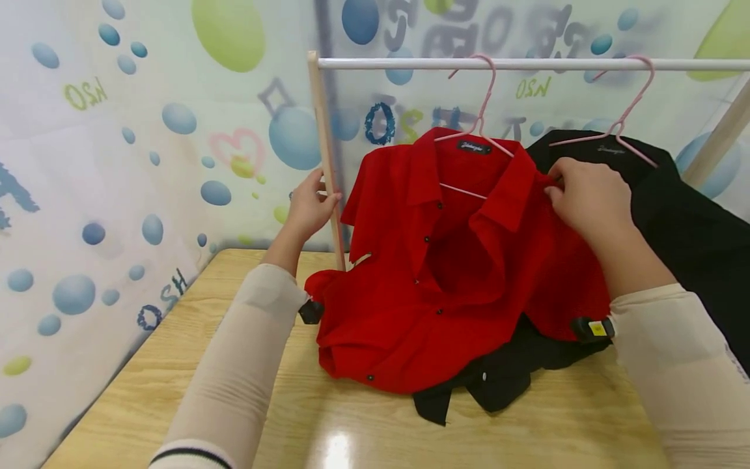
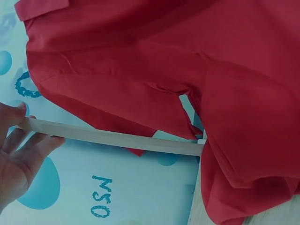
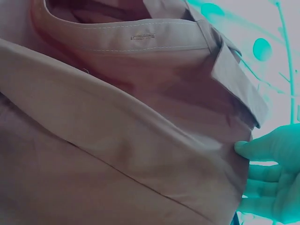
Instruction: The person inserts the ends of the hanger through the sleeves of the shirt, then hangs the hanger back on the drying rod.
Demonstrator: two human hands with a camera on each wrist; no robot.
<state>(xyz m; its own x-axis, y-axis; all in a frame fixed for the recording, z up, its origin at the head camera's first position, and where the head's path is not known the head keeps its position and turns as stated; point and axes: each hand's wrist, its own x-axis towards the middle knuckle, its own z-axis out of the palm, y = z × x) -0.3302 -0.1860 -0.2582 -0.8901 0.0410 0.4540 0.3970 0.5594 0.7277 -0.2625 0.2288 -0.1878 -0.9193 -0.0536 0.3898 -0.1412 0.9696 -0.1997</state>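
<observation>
A red short-sleeved shirt (image 1: 392, 312) hangs on a pink hanger (image 1: 483, 117) from the white rail of a clothes rack. Its collar stands open, and its lower part lies bunched on the table. My right hand (image 1: 594, 198) pinches the shirt at the shoulder on the right side. At the rack's left end, my left hand (image 1: 310, 205) holds the wooden post (image 1: 325, 130), thumb on one side and fingers on the other. The left wrist view shows the same post (image 2: 117, 137) running behind the red cloth. In the right wrist view, thumb and fingers meet the shirt's edge.
A black shirt (image 1: 691, 215) hangs on a second pink hanger (image 1: 621, 127) to the right, partly behind the red one. Black cloth (image 1: 504, 384) lies under the red shirt on the wooden table (image 1: 246, 286). A patterned backdrop (image 1: 146, 117) stands behind the rail (image 1: 387, 64).
</observation>
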